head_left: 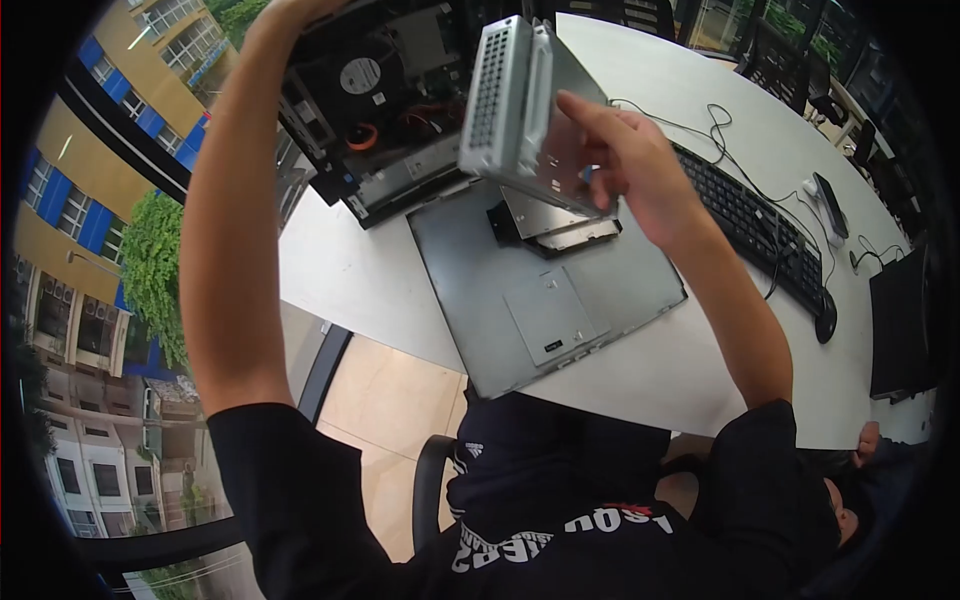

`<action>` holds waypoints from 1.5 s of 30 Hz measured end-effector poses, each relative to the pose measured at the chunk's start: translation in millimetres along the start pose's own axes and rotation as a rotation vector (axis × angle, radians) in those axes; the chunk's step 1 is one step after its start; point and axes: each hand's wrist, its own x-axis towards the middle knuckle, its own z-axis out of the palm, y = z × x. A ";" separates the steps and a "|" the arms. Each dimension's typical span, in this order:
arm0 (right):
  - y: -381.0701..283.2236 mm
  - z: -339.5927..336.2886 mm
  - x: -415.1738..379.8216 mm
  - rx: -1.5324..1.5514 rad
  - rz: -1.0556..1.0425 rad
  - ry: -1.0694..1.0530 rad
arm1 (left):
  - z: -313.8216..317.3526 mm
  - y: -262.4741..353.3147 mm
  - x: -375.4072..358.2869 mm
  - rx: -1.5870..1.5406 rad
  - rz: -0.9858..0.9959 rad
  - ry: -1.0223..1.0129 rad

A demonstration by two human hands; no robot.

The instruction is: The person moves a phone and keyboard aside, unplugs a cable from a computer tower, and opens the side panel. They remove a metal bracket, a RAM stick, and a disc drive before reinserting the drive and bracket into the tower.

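My right hand (635, 165) is closed on a silver metal drive cage (500, 95) with a perforated end, held tilted above the table. Its far fingers are partly hidden behind the cage. At the top edge, my left hand (305, 8) reaches to the open computer case (400, 110); its fingers are cut off from view. Inside the case are a round fan or drive label, red wires and an orange ring. Beneath the cage, a flat metal drive (565, 225) lies on a grey metal side panel (450, 290).
A black keyboard (745, 215) and a mouse (825, 318) with cables lie on the white table (640, 370) to the right. Farther right is a dark monitor (900, 320). Another person's hand (867, 443) shows at the lower right. Office chairs (775, 80) stand beyond; windows are on the left.
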 end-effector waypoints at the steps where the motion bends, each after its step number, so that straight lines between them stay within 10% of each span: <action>1: -6.1 -9.6 -11.1 -0.109 -0.027 0.009 | 20.1 -16.5 5.9 0.168 0.182 0.206; 8: -7.8 -31.6 -10.3 -0.671 0.238 -0.080 | 3.7 -5.5 1.7 0.258 0.204 0.010; 11: 5.3 -26.2 11.1 -0.791 0.356 -0.119 | -3.4 15.6 -20.9 -0.207 -0.175 0.128; 28: 40.9 -35.4 49.7 -0.808 0.525 -0.210 | 16.4 -13.7 0.2 -0.269 0.033 0.114; 40: -11.5 2.1 89.5 -1.051 -0.434 0.133 | 5.2 7.9 -16.5 -0.218 -0.015 0.119; 45: 16.9 4.6 115.8 -1.148 -0.520 0.187 | 7.8 -2.1 -10.2 -0.267 -0.003 0.081</action>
